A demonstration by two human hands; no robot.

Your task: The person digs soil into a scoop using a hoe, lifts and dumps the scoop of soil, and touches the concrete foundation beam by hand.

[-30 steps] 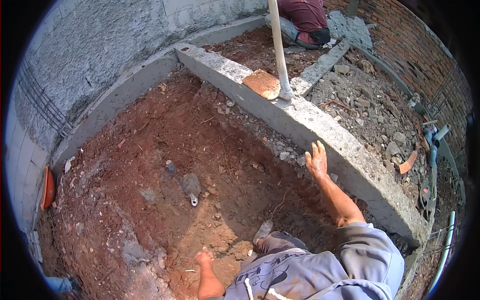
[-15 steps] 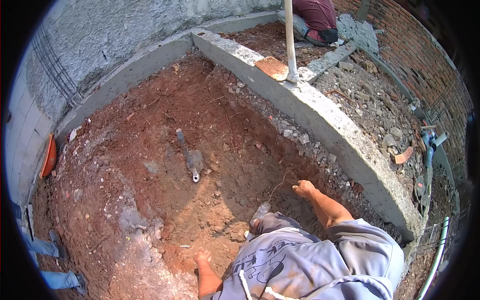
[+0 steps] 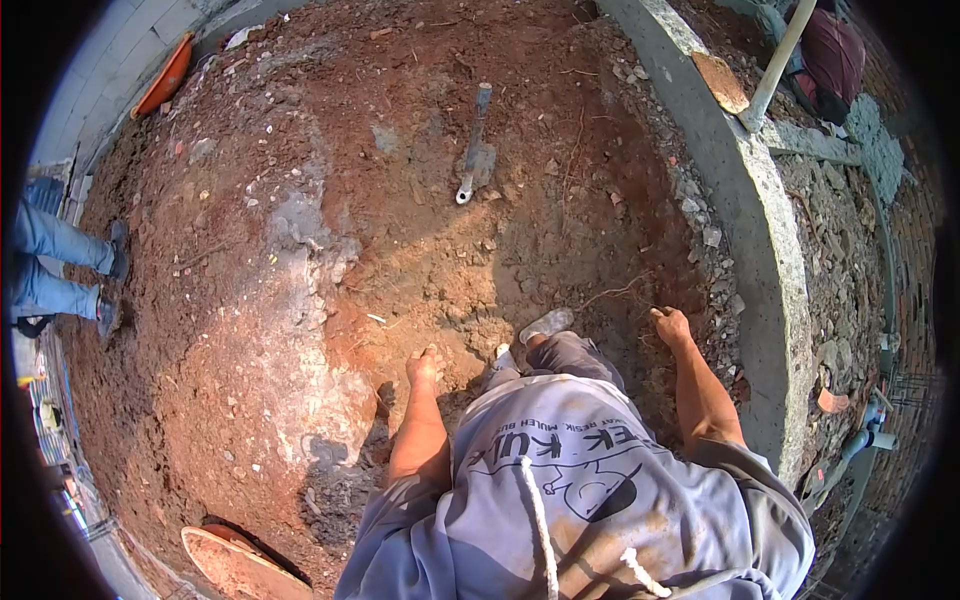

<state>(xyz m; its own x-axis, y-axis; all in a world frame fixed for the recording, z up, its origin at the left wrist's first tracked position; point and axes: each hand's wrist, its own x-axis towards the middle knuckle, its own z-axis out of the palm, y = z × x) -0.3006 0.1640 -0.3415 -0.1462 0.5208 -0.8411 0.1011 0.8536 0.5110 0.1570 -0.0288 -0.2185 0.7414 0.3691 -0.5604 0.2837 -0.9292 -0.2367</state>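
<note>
My right hand (image 3: 671,326) is closed low over the reddish soil, its fingertips at the end of a thin root (image 3: 612,293) that runs left across the ground. My left hand (image 3: 426,366) hangs over the dirt left of my feet with its fingers curled; whatever they may hold is hidden. Between the hands is my muddy shoe (image 3: 546,325) on the soil. Farther ahead, a grey tool with a short handle and a holed end (image 3: 473,150) lies on the dug ground, touched by neither hand.
A concrete beam (image 3: 745,210) runs along the right, with a long-handled tool (image 3: 780,65) resting on it. Rubble (image 3: 835,240) lies beyond. One person in jeans (image 3: 62,260) stands at left; another (image 3: 832,55) crouches at upper right. Orange pans (image 3: 165,78) lie around.
My view has tilted down and turned left, so the ground tool sits higher and the beam farther right. Both forearms show more fully, and the jeans-clad person is more visible.
</note>
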